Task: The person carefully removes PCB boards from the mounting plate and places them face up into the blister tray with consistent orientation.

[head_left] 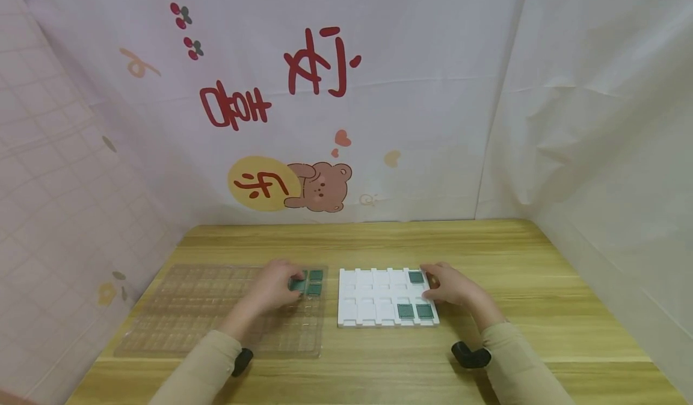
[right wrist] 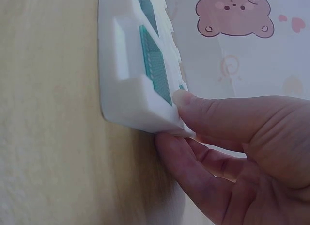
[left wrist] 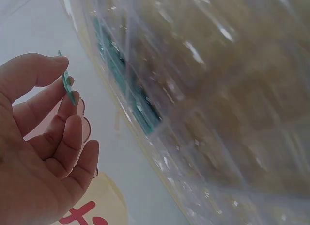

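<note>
My left hand (head_left: 273,287) is over the right end of a clear plastic compartment tray (head_left: 216,339). In the left wrist view its thumb and fingertips pinch a thin green circuit board (left wrist: 68,82) by its faces, seen nearly edge-on. Other small green boards (head_left: 314,289) sit in the clear tray beside that hand. To the right lies a white tray (head_left: 366,315) with two rows of pockets, three of them holding green boards (head_left: 405,311). My right hand (head_left: 452,286) grips the white tray's right end, thumb at its upper edge and fingers underneath, as the right wrist view shows.
Both trays lie on a wood-grain table (head_left: 379,369). A white printed cloth (head_left: 422,122) with a bear and red characters hangs behind it and along both sides. Black bands with curved pieces (head_left: 470,355) are worn at the wrists over beige sleeves (head_left: 522,363).
</note>
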`<state>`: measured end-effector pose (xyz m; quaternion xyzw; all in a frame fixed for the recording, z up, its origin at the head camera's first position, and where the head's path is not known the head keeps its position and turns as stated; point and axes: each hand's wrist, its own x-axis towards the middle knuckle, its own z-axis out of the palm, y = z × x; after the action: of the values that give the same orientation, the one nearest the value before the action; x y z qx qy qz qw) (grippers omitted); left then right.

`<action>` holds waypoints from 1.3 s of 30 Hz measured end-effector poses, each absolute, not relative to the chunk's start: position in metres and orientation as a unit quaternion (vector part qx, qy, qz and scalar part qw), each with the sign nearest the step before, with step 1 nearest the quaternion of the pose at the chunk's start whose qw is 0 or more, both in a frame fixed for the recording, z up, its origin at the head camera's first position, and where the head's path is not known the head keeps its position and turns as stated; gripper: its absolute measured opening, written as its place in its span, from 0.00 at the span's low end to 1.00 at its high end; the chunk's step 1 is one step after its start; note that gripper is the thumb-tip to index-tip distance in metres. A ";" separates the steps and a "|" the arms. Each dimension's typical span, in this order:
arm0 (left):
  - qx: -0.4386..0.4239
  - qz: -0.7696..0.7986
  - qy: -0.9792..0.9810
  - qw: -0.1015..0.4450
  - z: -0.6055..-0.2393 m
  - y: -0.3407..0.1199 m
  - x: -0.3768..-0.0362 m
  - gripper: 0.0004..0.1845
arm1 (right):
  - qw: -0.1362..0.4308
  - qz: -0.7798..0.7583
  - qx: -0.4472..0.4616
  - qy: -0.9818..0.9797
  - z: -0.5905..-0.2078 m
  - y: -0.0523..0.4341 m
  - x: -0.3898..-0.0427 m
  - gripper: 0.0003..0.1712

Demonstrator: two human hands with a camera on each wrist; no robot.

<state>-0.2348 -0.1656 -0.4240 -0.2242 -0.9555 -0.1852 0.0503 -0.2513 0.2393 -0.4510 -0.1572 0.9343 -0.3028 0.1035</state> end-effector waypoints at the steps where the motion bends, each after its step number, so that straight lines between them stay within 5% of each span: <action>1: -0.223 -0.184 -0.956 0.049 -0.424 -0.167 -0.234 0.11 | 0.103 -0.304 -0.156 0.934 -0.451 0.239 -0.251 0.39; 25: -0.273 -0.166 -0.947 0.031 -0.437 -0.203 -0.230 0.10 | 0.106 -0.303 -0.148 0.935 -0.454 0.239 -0.253 0.39; 39: -0.232 -0.167 -0.958 0.002 -0.439 -0.205 -0.227 0.12 | 0.105 -0.294 -0.149 0.938 -0.454 0.239 -0.252 0.39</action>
<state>-0.2266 -0.2052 -0.4389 -0.2319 -0.9583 -0.1673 0.0020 -0.2522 0.2394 -0.4544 -0.1492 0.9384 -0.2935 0.1046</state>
